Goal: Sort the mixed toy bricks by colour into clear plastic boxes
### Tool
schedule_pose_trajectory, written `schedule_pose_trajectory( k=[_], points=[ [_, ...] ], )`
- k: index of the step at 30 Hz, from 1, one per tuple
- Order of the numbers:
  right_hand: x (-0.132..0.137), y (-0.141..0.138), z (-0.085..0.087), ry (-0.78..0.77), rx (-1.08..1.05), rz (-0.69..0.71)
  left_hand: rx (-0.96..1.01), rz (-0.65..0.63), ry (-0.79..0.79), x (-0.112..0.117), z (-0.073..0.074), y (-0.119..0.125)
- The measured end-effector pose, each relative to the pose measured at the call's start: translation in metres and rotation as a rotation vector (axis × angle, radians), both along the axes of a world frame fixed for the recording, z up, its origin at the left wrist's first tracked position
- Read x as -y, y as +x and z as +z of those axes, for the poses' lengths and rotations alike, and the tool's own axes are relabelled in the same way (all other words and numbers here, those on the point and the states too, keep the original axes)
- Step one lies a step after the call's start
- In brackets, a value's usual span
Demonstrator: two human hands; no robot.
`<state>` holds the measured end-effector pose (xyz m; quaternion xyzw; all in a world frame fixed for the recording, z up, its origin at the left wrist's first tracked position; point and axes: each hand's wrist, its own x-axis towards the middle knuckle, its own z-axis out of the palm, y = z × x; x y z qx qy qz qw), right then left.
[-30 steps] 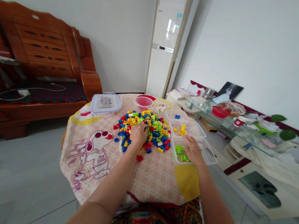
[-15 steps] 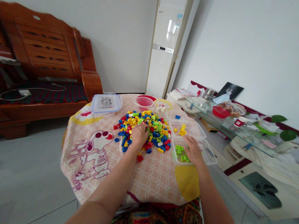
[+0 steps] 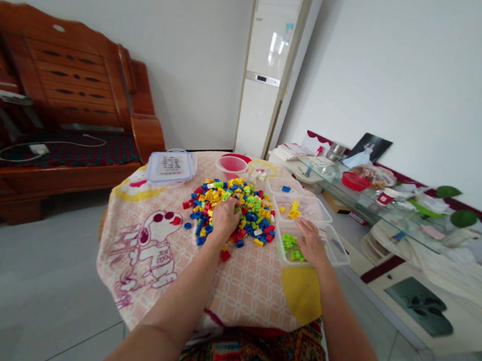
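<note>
My left hand (image 3: 225,218) reaches into a heap of mixed toy building bricks (image 3: 256,214), its fingers curled together among the pieces. What those fingertips grip, if anything, is hidden. Over the nearest clear plastic box (image 3: 338,248) lies my right hand (image 3: 311,243), fingers stretched out. Green bricks (image 3: 292,247) sit in that box, just left of the right hand. Behind it, a second clear box (image 3: 319,206) contains yellow bricks (image 3: 294,210). Farther back, a blue brick (image 3: 285,189) rests in a third clear box (image 3: 273,183).
A patterned cloth (image 3: 245,286) covers the round table. At its back stand a lidded plastic box (image 3: 171,167) and a pink bowl (image 3: 231,164). A glass shelf (image 3: 378,206) with a red bowl (image 3: 355,182) is at right; a wooden bench (image 3: 68,83) is at left.
</note>
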<state>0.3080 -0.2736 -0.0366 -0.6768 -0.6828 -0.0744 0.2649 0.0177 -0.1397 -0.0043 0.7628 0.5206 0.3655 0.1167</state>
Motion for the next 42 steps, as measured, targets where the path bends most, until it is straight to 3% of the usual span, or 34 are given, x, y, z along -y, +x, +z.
schedule_pose_trajectory(
  k=[3,8,14,17,20,26,28,30,35,42],
  points=[
    [0.0,0.0,-0.001,0.002,-0.005,-0.006,0.154,-0.107,0.02,0.001,0.001,0.005],
    [0.0,0.001,0.0,-0.001,-0.008,0.015,0.314,-0.462,0.073,0.019,-0.002,0.03],
    [0.0,0.003,0.001,0.024,-0.015,0.052,0.285,-0.823,0.092,0.066,-0.012,0.069],
    [0.0,0.003,0.002,0.018,0.0,0.071,0.247,-0.906,0.139,0.075,-0.015,0.076],
    [0.0,0.003,0.002,0.004,0.0,0.046,0.232,-0.781,0.18,0.064,-0.013,0.069],
    [-0.001,0.003,0.001,-0.018,-0.01,0.012,0.082,-0.178,0.092,0.017,0.003,0.021],
    [-0.001,0.003,0.001,-0.013,-0.016,0.009,-0.013,-0.039,0.052,0.008,0.008,0.006],
    [0.0,0.002,0.001,-0.012,-0.016,0.005,-0.132,0.009,0.009,0.004,0.012,-0.004],
    [0.0,0.0,0.002,-0.006,-0.018,0.008,-0.402,-0.042,-0.035,0.011,0.019,-0.006],
    [0.001,0.0,0.005,-0.013,-0.015,0.029,-0.362,-0.034,-0.037,0.013,0.019,-0.004]
  ],
)
